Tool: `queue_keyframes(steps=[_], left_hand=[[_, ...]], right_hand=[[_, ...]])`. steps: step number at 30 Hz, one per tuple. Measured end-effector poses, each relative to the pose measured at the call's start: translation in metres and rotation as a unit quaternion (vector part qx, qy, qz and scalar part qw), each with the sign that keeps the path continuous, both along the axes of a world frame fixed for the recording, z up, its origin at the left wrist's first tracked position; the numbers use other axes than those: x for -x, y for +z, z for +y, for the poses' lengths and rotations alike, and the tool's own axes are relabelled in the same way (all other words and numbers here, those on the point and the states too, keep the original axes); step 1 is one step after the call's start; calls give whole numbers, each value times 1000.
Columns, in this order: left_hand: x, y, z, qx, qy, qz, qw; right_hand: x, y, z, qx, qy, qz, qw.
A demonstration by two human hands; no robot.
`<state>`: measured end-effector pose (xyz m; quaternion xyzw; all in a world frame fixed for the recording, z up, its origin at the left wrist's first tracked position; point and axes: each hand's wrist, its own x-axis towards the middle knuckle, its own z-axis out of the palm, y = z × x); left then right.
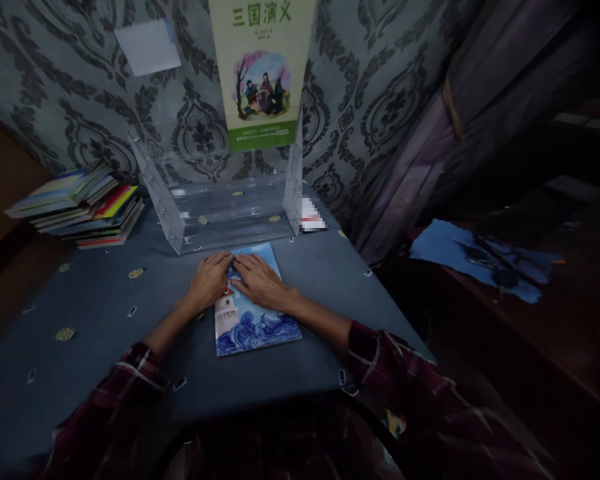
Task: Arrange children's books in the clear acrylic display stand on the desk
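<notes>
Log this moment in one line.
left hand: on blue book; right hand: same book; book: flat on table; clear rack: just beyond

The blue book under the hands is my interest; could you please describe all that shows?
The thin blue book lies flat, apparently closed, on the dark blue tablecloth, in front of the clear rack and slightly turned. Its cover, seemingly glossy card, shows swirling darker-blue waves along the near end, a pale building at the lower left and light blue above. The left hand and right hand rest on its far half, hiding part of the cover.
</notes>
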<state>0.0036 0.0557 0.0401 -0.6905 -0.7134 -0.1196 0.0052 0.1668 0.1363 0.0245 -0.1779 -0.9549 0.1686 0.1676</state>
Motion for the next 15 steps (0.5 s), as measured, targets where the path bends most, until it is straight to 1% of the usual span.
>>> queue_keyframes(steps=[3, 8, 11, 15], left_hand=[[-6, 0, 7, 7, -10, 2, 1000], [-17, 0, 19, 5, -14, 1, 1000], [-22, 1, 25, 5, -22, 1, 1000], [-31, 1, 33, 1, -37, -1, 999]], right_hand=[[-1, 3, 0, 4, -38, -2, 999], [-5, 4, 5, -3, -61, -6, 998], [-13, 2, 13, -3, -76, 5, 997], [-29, -1, 29, 16, -100, 13, 995]])
